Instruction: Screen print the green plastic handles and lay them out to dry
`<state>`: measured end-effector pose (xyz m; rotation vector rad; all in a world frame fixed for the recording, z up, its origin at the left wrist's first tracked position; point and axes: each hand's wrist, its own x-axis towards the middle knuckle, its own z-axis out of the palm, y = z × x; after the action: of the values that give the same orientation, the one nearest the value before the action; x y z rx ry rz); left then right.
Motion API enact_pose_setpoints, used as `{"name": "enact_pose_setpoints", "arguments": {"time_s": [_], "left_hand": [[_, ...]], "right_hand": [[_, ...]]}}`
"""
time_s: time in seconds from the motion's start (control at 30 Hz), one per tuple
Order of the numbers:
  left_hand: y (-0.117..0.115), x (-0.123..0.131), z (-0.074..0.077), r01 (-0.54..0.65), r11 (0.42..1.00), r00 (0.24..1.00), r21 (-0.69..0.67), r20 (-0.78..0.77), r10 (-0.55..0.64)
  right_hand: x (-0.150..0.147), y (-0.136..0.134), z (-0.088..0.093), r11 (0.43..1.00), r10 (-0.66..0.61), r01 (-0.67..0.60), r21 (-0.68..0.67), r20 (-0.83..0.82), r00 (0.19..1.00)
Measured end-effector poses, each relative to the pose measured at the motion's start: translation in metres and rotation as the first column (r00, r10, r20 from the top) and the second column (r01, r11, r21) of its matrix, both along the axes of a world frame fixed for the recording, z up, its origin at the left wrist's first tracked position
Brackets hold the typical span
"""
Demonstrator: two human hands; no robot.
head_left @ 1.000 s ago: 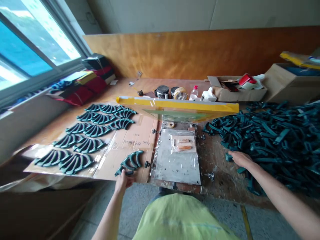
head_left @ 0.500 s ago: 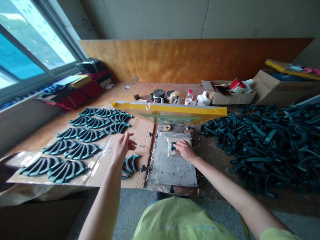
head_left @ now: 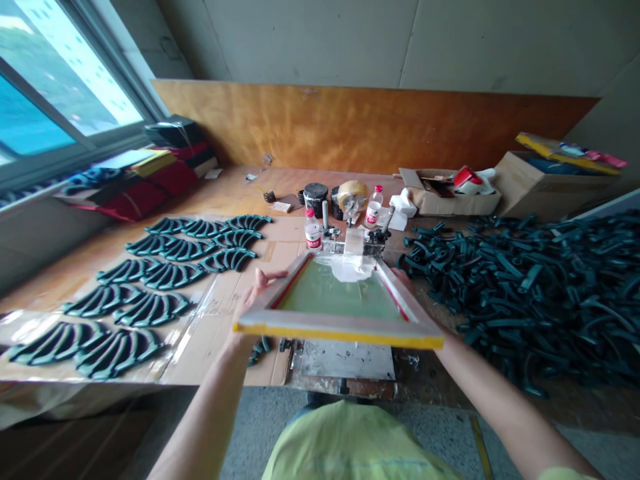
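Note:
A screen printing frame [head_left: 340,331], with a green mesh [head_left: 345,297] and yellow tape along its near edge, slants over the metal base plate [head_left: 345,360]. My left hand [head_left: 257,285] holds the left side of this frame, its fingers partly behind the rail. On the other side my right hand [head_left: 404,279] grips the right rail, mostly hidden by it. The small dark green piece on the plate is covered by the frame. Left of the plate, a few curved dark green handles [head_left: 260,350] lie partly behind the frame and my left forearm.
Rows of curved green handles [head_left: 150,303] lie on cardboard [head_left: 210,327] at left. A big heap of dark green parts [head_left: 545,287] covers the right side. Behind the frame stand bottles [head_left: 313,233], a black jar [head_left: 316,198] and an open carton [head_left: 457,200].
The printing frame has swung down from its raised position over the plate. My right hand has left the small green piece, and both hands are now at the frame's sides.

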<state>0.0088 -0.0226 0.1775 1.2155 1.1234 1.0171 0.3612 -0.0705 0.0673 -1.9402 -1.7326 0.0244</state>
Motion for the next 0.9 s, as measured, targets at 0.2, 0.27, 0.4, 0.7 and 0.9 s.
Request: {"name": "enact_pose_setpoints", "arguments": {"time_s": [0.2, 0.27, 0.4, 0.7, 0.9], "left_hand": [[-0.037, -0.022, -0.096, 0.064, 0.947, 0.993, -0.313, -0.070, -0.090], [-0.038, -0.021, -0.126, 0.047, 0.953, 0.991, -0.298, -0.109, -0.082], [-0.034, -0.021, -0.155, 0.070, 0.957, 0.983, -0.281, -0.142, -0.113], [-0.034, -0.022, -0.149, 0.105, 0.938, 0.990, -0.329, -0.052, -0.129], [-0.035, -0.020, -0.146, 0.082, 0.942, 0.993, -0.325, -0.059, -0.107]], "right_hand": [[-0.010, 0.057, 0.044, 0.994, 0.113, -0.113, 0.014, 0.004, 0.994], [-0.029, 0.074, 0.048, 0.977, 0.160, -0.148, -0.155, 0.065, 0.985], [-0.053, 0.075, 0.042, 0.907, 0.195, -0.117, -0.405, 0.157, 0.968], [-0.033, 0.010, 0.038, 0.772, 0.596, -0.524, -0.360, 0.120, 0.794], [-0.043, 0.024, 0.029, 0.903, 0.407, -0.377, -0.205, 0.130, 0.904]]}}
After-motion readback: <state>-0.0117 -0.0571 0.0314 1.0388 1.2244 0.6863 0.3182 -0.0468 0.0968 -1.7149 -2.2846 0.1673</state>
